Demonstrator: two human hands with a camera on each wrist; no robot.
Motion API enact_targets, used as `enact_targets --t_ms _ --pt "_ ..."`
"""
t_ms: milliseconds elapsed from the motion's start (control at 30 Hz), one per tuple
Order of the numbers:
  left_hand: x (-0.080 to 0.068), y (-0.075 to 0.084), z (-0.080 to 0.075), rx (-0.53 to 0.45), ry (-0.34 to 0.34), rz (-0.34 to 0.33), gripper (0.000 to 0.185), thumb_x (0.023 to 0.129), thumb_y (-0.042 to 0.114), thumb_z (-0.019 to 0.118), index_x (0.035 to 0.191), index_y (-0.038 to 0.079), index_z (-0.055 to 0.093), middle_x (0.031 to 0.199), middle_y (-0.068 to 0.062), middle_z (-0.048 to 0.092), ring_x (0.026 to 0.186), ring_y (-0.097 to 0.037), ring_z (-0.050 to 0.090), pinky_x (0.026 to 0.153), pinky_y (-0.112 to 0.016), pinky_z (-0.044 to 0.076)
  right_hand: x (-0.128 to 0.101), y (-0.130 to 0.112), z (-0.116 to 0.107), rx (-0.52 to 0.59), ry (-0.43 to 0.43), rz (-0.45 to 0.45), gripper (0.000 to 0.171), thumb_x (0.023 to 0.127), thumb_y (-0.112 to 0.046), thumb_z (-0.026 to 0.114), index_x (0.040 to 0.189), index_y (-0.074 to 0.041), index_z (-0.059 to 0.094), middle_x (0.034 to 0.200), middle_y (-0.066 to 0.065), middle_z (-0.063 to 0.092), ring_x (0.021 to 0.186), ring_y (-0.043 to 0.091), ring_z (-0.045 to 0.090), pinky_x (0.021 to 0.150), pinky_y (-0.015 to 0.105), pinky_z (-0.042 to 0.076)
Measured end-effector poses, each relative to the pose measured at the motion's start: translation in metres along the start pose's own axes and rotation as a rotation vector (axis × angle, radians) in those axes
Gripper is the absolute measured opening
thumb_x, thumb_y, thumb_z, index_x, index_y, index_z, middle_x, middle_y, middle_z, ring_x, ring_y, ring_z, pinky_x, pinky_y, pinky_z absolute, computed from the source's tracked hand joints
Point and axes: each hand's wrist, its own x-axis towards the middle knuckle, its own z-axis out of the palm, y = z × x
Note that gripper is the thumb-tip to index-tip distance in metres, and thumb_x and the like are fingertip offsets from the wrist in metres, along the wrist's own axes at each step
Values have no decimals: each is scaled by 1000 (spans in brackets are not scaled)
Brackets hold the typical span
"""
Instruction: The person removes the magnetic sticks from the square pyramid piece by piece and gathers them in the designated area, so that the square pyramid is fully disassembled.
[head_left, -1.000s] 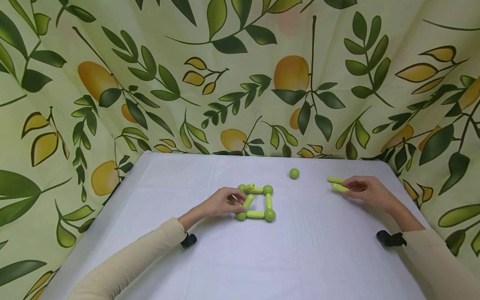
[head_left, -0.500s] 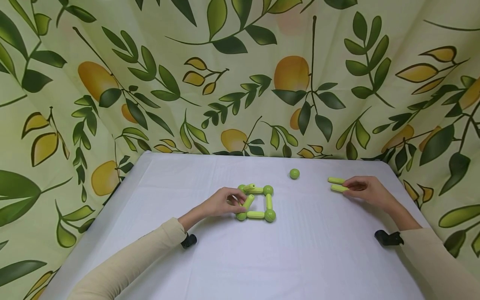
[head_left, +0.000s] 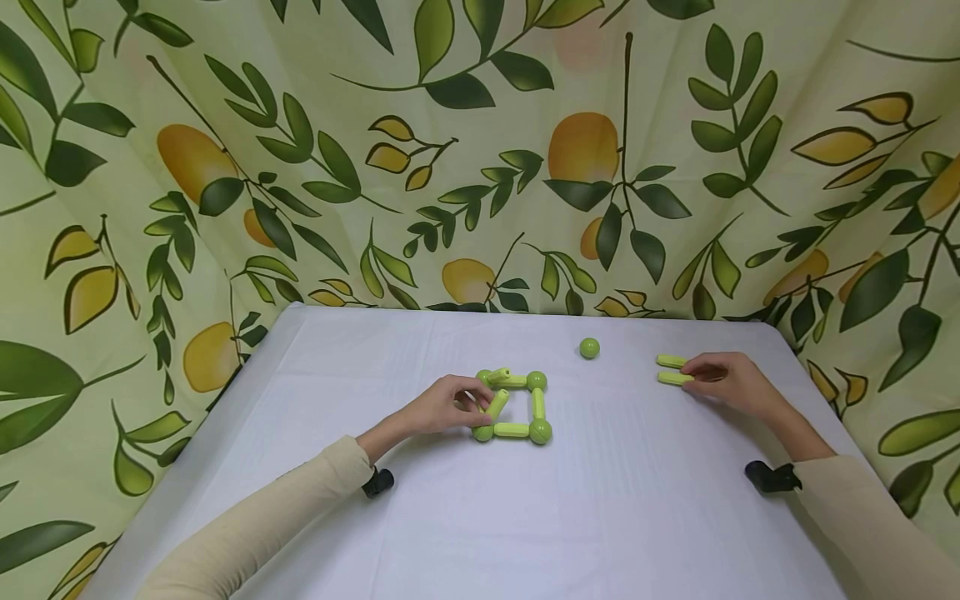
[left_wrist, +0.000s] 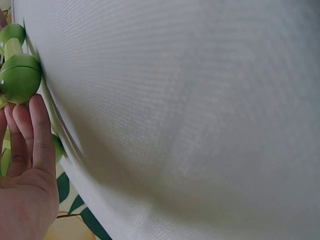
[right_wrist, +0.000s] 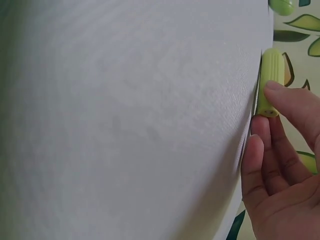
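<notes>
From the head camera the whole white table (head_left: 525,533) is laid out, with the left hand (head_left: 442,406) curled on the left side of the green square frame (head_left: 512,405) at mid-table, while the left wrist view only catches fingertips (left_wrist: 37,107) against one green ball joint (left_wrist: 19,77). Over on the far right the right hand (head_left: 723,379) pinches the near end of the nearer yellow-green rod (head_left: 674,377), and the right wrist view shows the thumb pressed on that rod's tip (right_wrist: 270,87). A second rod (head_left: 671,361) lies just beside it, a loose green ball (head_left: 589,347) sits between frame and rods, and the leafy curtain (head_left: 480,150) hangs behind.
</notes>
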Motion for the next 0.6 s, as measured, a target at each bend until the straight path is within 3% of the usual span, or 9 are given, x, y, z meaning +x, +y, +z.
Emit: enact_targets --t_ms 267,600 --pt "0 0 0 1 5 2 22 88 5 81 107 3 71 96 0 66 83 -15 64 80 -29 55 1 -3 -1 -9 -18 53 22 84 0 82 104 4 74 103 18 69 85 15 63 71 16 52" --pt "0 0 -1 -7 5 -14 22 87 5 81 107 4 71 96 0 66 83 -15 64 80 -29 55 1 -4 -8 -3 -1 -9 24 86 -3 82 108 4 73 104 17 70 86 10 64 73 14 51"
